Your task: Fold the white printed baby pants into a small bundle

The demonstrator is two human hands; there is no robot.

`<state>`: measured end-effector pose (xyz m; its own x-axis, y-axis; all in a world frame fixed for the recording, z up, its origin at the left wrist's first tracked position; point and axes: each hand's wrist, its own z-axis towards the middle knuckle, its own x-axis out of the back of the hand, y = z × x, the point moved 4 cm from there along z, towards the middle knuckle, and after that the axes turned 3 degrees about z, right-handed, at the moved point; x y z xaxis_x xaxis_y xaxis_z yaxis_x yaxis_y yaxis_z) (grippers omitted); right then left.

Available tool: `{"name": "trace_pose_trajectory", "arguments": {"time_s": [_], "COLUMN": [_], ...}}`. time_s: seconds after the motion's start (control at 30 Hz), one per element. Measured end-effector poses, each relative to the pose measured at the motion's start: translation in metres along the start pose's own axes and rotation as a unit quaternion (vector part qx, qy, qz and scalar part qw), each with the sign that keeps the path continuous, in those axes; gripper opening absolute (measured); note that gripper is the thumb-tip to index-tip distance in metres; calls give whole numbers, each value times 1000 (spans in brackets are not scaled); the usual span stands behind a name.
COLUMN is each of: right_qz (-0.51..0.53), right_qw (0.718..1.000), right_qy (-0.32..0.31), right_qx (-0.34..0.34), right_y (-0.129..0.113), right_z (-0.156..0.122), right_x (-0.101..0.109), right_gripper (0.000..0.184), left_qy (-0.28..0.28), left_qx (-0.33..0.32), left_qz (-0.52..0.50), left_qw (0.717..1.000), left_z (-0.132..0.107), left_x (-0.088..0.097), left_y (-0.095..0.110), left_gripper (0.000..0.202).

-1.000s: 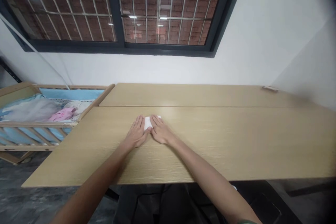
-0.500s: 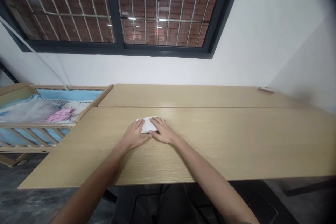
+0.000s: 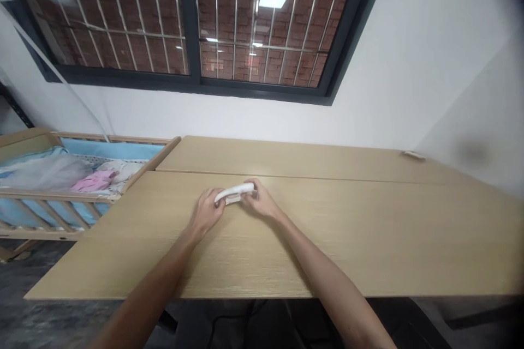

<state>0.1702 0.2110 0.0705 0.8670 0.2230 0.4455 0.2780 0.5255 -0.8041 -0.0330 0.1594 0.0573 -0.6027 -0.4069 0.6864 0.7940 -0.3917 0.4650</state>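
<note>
Gripping small white folded cloth (image 3: 234,193), left hand (image 3: 208,210), right hand (image 3: 261,203); no writing legible.

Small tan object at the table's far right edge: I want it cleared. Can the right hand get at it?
Likely not yet: nothing stands between, but the right hand pinches the white cloth, and the small tan object lies far off.

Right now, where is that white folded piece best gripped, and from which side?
Probably at its two ends, from left and right: the white folded piece arches sideways above the table, and the left hand and right hand pinch those ends.
</note>
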Motion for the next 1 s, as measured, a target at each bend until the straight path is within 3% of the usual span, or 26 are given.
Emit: {"name": "trace_pose_trajectory", "arguments": {"time_s": [0.07, 0.13, 0.23, 0.37, 0.5, 0.6, 0.7, 0.77, 0.93, 1.0], "right_qz": [97, 141, 104, 33, 30, 13, -39, -77, -114, -96], "right_qw": [994, 985, 981, 980, 985, 991, 996, 997, 976, 962], "right_qy": [34, 56, 54, 26, 6, 2, 7, -15, -167, -241], "right_qx": [-36, -85, -156, -195, -170, -131, -74, -20, 77, 81], "right_y": [-7, -8, 0, 22, 40, 40, 23, 4, -43, -53], "right_z": [12, 25, 42, 52, 55, 56, 51, 41, 3, -11], "right_x": [6, 10, 13, 8, -3, -8, -8, -8, -22, -30], "right_gripper": [49, 57, 60, 50, 44, 40, 43, 51, 69, 73], "left_qy": [44, 49, -31, -127, -177, -184, -156, -128, -87, -90], "left_qx": [59, 112, 145, 165, 140, 126, 133, 108, -118, -164], "left_qz": [-74, -169, -212, -55, 93, 144, 164, 150, 87, 91], "left_qw": [995, 978, 966, 977, 970, 964, 965, 974, 985, 978], "left_z": [0, -1, -4, -9, -10, -10, -10, -12, -26, -34], "left_x": [4, 3, -7, -14, -14, -9, -1, 3, -8, -17], "left_y": [1, 1, 5, 7, 15, 21, 24, 28, 58, 67], "left_gripper": [31, 44, 52, 45, 38, 38, 37, 35, 28, 37]}}
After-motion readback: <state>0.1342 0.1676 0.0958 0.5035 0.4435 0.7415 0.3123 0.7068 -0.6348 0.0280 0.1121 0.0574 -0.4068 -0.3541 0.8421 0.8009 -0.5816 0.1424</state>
